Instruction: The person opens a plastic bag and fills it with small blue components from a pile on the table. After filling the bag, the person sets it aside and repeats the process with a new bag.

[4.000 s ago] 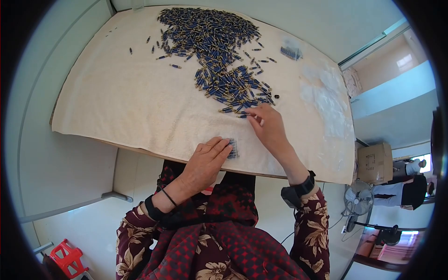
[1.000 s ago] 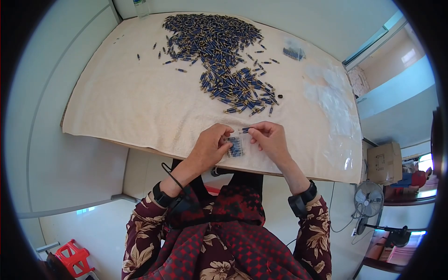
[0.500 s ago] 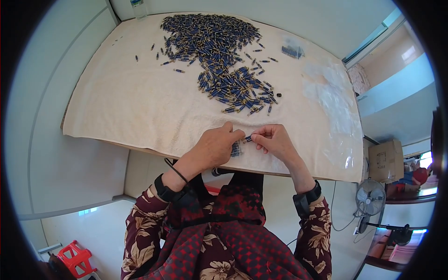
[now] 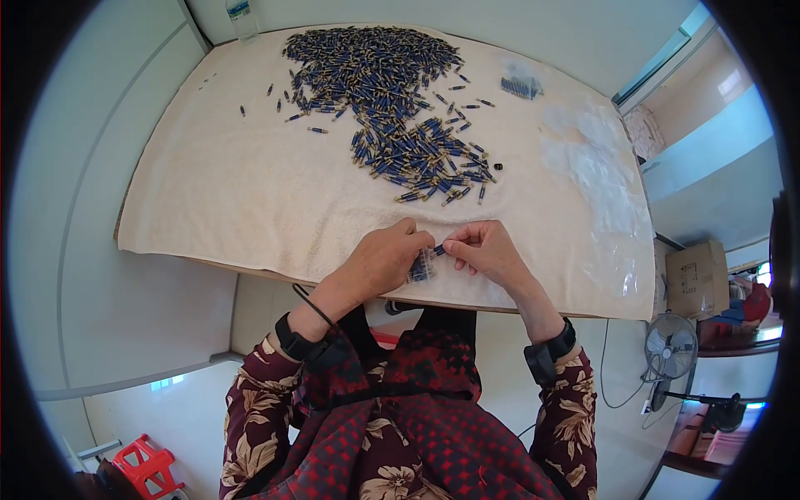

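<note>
My left hand [image 4: 382,260] is closed on a small clear plastic bag [image 4: 422,268] near the front edge of the table. Through the film, several dark blue pieces show in a row. Opposite it, my right hand [image 4: 490,252] pinches a small blue tube with brass-coloured ends [image 4: 439,250] between thumb and fingertips. The tube's far end is right at the bag's mouth, beside my left fingertips. Beyond both hands a large heap of the same blue tubes [image 4: 408,142] spreads toward the back of the table.
A cream towel [image 4: 217,183] covers the table. A filled bag [image 4: 522,86] lies at the back right, with flat clear plastic bags [image 4: 596,183] along the right side. One short black piece [image 4: 498,167] sits right of the heap. A clear bottle [image 4: 242,21] stands at the back left.
My right hand has brought the blue tube slightly left, closer into the bag's mouth. My left hand keeps its hold on the bag. The view has shifted a little.
</note>
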Demonstrator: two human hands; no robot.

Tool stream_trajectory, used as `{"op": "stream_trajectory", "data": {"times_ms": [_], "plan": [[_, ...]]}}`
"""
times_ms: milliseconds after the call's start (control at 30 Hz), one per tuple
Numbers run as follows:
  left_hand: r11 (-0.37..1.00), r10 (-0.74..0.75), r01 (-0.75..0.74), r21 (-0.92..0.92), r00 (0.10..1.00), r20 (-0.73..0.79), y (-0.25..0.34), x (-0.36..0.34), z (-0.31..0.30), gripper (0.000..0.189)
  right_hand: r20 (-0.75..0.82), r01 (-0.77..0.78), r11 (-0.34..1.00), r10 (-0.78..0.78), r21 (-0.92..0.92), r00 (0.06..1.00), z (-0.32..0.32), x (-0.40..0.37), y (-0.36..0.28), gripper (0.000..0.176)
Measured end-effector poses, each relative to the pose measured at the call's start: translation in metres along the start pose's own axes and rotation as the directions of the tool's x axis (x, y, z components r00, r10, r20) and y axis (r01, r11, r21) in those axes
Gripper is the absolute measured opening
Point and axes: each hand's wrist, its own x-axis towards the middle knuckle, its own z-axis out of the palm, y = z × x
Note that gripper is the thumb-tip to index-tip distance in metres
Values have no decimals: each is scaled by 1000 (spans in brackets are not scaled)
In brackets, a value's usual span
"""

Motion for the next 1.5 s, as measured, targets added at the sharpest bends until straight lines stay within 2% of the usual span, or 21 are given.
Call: {"op": "stream_trajectory", "data": {"times_ms": [367, 467, 600, 767, 1200, 1300, 1467, 1500], "plan": [[985, 14, -25, -169, 998, -64, -11, 0, 5, 12, -37, 48, 991, -44, 124, 998, 5, 6, 2, 16], [986, 16, -28, -163, 997, -73, -12, -1, 5, 11, -43, 63, 988, -58, 144, 997, 10, 11, 4, 19], [987, 30, -42, -156, 996, -83, -13, -1, 4, 9, -110, 87, 989, -74, 117, 991, 18, 9, 4, 17], [983, 35, -52, -178, 995, -95, -13, 0, 2, 7, -120, 62, 996, -55, 56, 991, 20, 6, 1, 16], [971, 76, -96, -217, 992, -101, -14, -3, 4, 11, -111, 121, 993, -119, 10, 987, 26, 14, 2, 17], [927, -54, -36, -374, 972, -228, -11, -8, 7, 18, -111, 91, 994, -84, 57, 990, 24, 11, -2, 17], [974, -100, 25, -224, 939, -329, 4, -35, 15, 28, -126, 79, 995, -71, 55, 990, 23, 10, -1, 17], [990, -73, 26, -136, 931, -356, 8, -38, 18, 30, -128, 84, 995, -76, 62, 989, 24, 10, -1, 17]]}}
